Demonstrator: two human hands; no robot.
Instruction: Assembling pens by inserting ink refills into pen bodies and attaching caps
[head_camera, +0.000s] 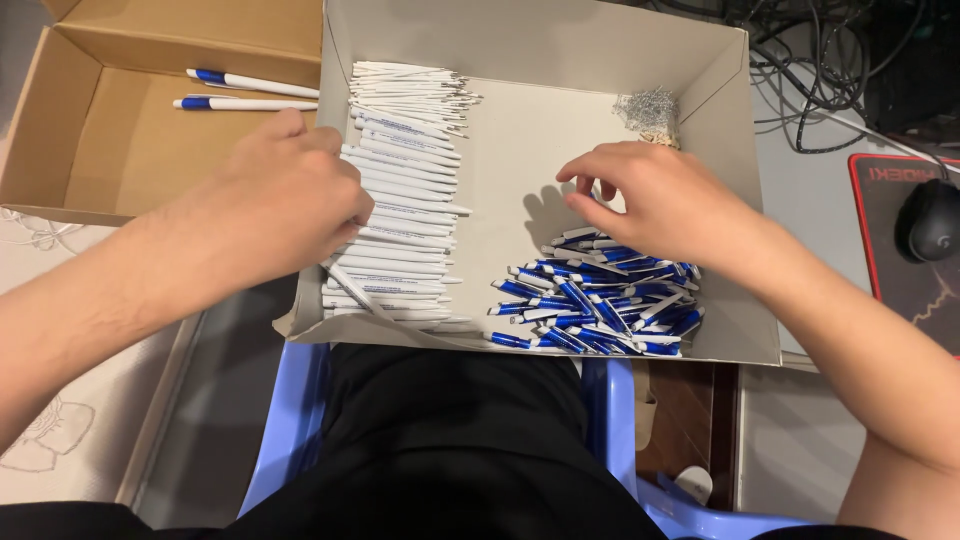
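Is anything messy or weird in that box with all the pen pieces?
A little. The blue pen parts lie in a jumbled heap under the right hand, while the white barrels by the left hand sit in a fairly neat stack. One white barrel lies slanted across it. Nothing looks broken.

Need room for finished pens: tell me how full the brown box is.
Nearly empty: the brown box holds just two pens.
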